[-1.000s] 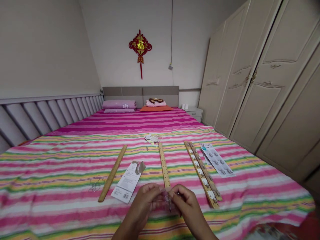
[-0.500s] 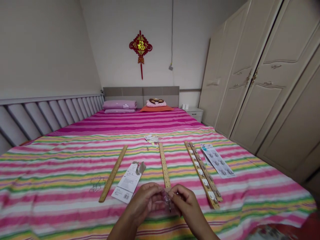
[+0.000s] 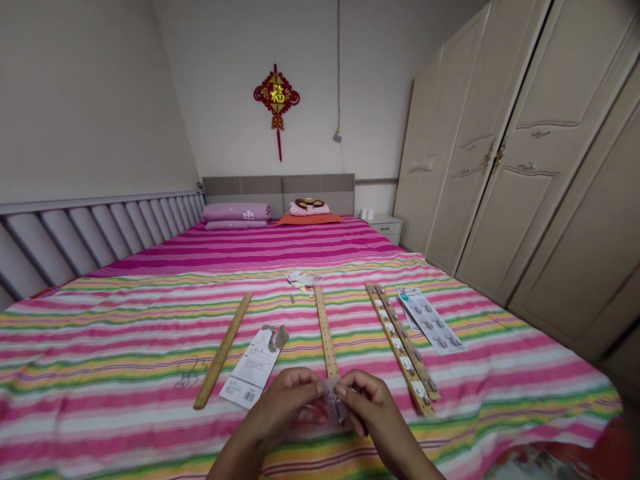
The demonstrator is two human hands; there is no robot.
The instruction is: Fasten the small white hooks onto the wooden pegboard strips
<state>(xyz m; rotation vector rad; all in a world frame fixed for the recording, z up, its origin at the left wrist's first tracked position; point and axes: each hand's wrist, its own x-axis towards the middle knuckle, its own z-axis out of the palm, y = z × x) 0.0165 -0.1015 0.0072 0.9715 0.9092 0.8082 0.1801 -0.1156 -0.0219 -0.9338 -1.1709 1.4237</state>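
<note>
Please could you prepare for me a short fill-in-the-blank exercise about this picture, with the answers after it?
1. The clear plastic piece is held by the right hand and the ____ hand.
2. The white printed card lies to the ____ of the leftmost wooden strip.
3. Altogether, ____ wooden strips lie on the bedcover.
4. The bedcover has a pattern of coloured ____.

Missing words: left; right; four; stripes.

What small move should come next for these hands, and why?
Perhaps the right hand should gently peel the clear packet while the left hand steadies it: both pinch its upper edge, and a small shiny piece seems to be inside.
</note>
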